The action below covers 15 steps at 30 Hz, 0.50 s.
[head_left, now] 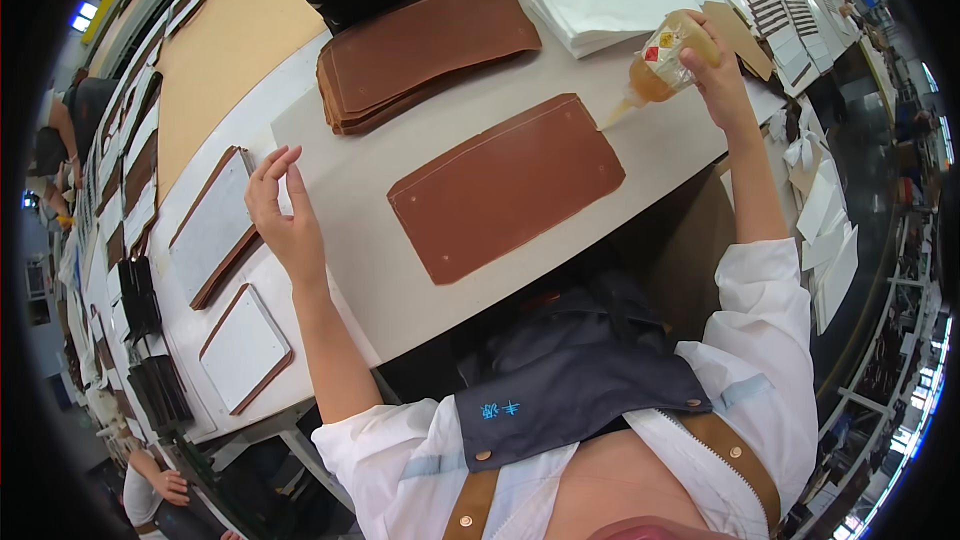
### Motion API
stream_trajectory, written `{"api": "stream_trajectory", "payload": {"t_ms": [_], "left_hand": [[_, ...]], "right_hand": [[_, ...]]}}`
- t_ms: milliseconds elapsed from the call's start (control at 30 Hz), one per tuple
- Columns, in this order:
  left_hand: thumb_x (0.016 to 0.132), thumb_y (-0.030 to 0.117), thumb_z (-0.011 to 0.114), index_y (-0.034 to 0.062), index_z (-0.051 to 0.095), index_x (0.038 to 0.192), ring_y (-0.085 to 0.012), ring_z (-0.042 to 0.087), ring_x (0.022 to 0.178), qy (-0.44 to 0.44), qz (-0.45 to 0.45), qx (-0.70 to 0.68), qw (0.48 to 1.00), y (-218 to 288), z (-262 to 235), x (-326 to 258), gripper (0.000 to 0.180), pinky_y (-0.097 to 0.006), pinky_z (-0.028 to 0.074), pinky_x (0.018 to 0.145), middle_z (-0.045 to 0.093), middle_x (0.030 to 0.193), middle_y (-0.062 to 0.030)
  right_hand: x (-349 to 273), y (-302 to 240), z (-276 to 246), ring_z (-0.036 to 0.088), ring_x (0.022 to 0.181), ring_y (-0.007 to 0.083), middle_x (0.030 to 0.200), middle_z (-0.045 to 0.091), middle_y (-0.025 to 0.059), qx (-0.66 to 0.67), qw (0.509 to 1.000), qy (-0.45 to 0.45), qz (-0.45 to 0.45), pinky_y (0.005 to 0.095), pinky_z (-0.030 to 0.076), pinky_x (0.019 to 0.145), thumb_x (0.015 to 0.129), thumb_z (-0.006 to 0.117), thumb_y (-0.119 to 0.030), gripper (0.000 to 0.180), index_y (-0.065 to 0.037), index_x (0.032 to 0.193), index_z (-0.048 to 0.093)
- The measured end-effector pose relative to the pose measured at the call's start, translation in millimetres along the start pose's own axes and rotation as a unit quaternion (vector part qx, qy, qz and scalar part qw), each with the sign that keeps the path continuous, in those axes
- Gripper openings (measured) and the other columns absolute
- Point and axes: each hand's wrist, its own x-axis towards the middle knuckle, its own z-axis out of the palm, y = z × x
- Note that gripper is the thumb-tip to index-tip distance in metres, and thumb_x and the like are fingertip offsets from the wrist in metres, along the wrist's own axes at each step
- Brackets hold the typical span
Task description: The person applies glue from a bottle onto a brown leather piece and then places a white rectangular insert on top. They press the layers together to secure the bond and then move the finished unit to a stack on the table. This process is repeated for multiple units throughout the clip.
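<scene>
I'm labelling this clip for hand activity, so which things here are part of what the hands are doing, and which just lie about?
In hand:
- right hand holding the glue bottle, nozzle at the panel's edge
- single brown leather panel
- left hand, open, holding nothing

Lying about:
- stack of brown panels
- white sheets
- white-faced pieces
- tan board
</scene>
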Motion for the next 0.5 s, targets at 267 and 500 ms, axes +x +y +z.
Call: {"api": "stream_trajectory", "payload": {"t_ms": [267, 500], "left_hand": [[0.102, 0.015, 0.057, 0.0120, 0.075, 0.112, -0.0231, 0.054, 0.124, -0.006, -0.012, 0.005, 1.000, -2, 2, -1, 0.021, -0.039, 0.040, 0.109, 0.068, 0.124, -0.0041], [0.102, 0.014, 0.057, 0.0096, 0.074, 0.113, -0.0230, 0.054, 0.125, -0.012, -0.018, 0.005, 1.000, -4, 3, -1, 0.021, -0.039, 0.040, 0.109, 0.068, 0.125, -0.0059]], "right_hand": [[-30, 1, -13, 0.056, 0.116, 0.0118, 0.123, 0.059, 0.0011, 0.022, 1.000, -0.015, 0.004, 0.0270, 0.048, 0.096, 0.082, 0.085, -0.043, 0.074, -0.008, 0.138, 0.052], [-68, 12, -29, 0.059, 0.113, 0.0126, 0.123, 0.060, 0.0035, 0.083, 0.996, 0.027, 0.022, 0.0291, 0.051, 0.094, 0.089, 0.079, -0.043, 0.069, -0.005, 0.138, 0.051]]}}
